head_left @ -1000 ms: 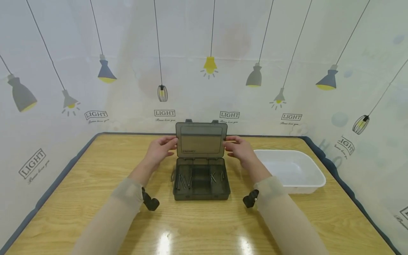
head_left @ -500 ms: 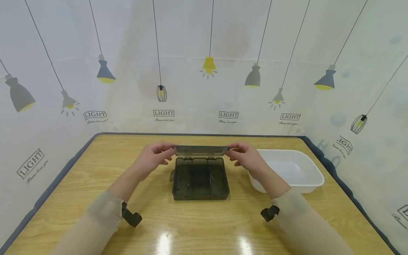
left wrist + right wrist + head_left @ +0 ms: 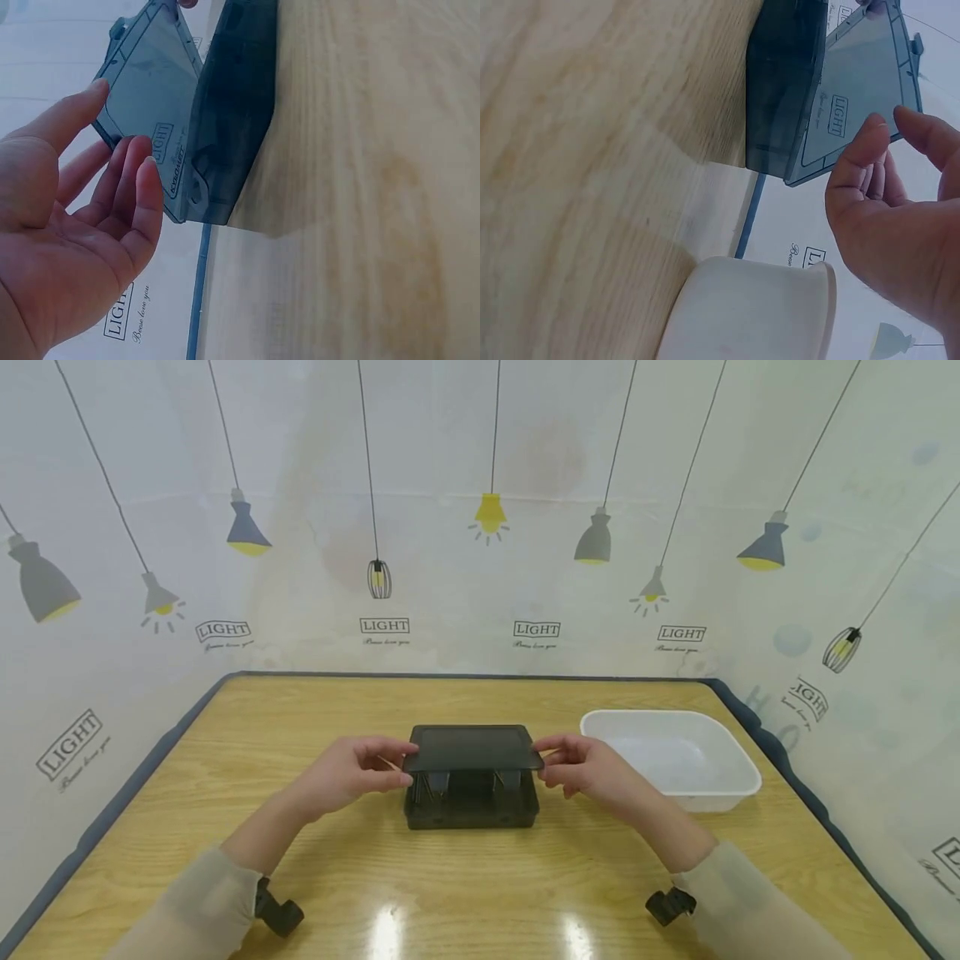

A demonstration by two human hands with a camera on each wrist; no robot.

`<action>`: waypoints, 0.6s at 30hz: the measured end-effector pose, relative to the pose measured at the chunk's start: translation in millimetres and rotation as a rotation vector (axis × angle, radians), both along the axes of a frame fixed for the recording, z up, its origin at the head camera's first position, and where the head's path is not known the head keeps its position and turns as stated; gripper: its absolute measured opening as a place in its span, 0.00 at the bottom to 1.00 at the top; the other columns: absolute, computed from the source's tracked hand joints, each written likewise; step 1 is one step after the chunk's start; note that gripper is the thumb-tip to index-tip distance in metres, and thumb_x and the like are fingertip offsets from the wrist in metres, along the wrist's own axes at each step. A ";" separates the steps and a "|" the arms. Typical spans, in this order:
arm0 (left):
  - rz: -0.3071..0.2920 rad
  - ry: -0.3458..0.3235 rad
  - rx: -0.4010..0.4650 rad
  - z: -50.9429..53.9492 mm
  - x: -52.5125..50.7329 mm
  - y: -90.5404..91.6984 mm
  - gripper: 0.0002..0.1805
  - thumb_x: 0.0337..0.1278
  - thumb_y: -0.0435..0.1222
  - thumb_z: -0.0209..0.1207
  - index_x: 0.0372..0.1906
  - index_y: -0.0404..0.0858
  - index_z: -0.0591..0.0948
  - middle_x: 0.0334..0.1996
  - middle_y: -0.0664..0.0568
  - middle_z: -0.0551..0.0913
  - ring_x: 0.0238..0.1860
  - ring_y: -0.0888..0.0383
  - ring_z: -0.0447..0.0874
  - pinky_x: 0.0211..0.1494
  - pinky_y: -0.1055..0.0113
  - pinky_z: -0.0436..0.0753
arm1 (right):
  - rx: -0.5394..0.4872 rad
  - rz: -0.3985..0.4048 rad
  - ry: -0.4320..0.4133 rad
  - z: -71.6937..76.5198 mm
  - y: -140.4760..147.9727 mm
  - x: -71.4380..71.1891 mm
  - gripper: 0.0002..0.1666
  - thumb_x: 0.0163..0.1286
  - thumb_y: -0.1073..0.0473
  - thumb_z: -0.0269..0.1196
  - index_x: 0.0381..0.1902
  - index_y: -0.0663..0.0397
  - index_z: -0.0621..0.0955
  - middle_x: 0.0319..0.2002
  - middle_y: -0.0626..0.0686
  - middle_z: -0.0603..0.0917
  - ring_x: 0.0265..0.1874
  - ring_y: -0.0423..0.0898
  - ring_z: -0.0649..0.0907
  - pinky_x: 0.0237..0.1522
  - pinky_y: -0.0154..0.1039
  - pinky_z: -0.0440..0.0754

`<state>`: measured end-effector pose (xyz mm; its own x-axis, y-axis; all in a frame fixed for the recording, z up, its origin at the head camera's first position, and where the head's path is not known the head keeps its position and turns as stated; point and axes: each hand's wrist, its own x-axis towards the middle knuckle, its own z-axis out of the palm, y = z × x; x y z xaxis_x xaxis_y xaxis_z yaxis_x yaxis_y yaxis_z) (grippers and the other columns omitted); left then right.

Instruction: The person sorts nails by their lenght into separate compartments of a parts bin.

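Observation:
A dark, see-through plastic storage box (image 3: 472,814) stands on the table with its hinged lid (image 3: 472,747) tilted partway down over it. My left hand (image 3: 352,774) pinches the lid's left edge between thumb and fingers, as the left wrist view also shows. At the opposite edge, my right hand (image 3: 592,770) pinches the lid near its front corner. Beneath the lid, thin metal pieces (image 3: 429,787) show in the side compartments, too small to name. The back of the box's inside is hidden by the lid.
A white plastic tub (image 3: 675,752) stands right of the box, close behind the right forearm. Under everything is a wood-grain table (image 3: 480,893) with a dark blue strip along its edges. A printed lamp-pattern cloth (image 3: 450,460) hangs behind and at both sides.
The lid has swung from upright, forward and down over the box, with both hands on its edges moving nearer to me. The box base and the tub have stayed in place.

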<state>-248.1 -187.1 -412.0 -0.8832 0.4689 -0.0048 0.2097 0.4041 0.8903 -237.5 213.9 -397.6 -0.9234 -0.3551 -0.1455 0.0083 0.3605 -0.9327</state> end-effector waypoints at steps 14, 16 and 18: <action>-0.066 0.047 -0.068 -20.3 11.1 3.1 0.30 0.69 0.44 0.75 0.71 0.40 0.84 0.44 0.49 0.87 0.40 0.55 0.86 0.41 0.65 0.85 | 0.092 0.099 -0.005 -12.7 -0.6 16.0 0.31 0.78 0.56 0.71 0.74 0.58 0.78 0.49 0.57 0.86 0.42 0.50 0.84 0.40 0.41 0.84; -0.077 0.036 -0.057 -22.4 12.0 3.0 0.30 0.70 0.44 0.75 0.71 0.39 0.83 0.43 0.49 0.87 0.39 0.56 0.86 0.41 0.65 0.85 | 0.106 0.095 -0.007 -13.5 -1.7 16.9 0.29 0.78 0.56 0.72 0.72 0.57 0.79 0.47 0.56 0.86 0.41 0.51 0.84 0.39 0.41 0.84; -0.096 0.024 -0.037 -24.3 12.6 2.4 0.30 0.71 0.42 0.74 0.72 0.36 0.82 0.42 0.48 0.88 0.39 0.55 0.87 0.42 0.64 0.86 | 0.125 0.094 -0.005 -14.0 -2.7 17.4 0.28 0.78 0.57 0.72 0.71 0.57 0.80 0.46 0.56 0.86 0.40 0.51 0.84 0.38 0.41 0.83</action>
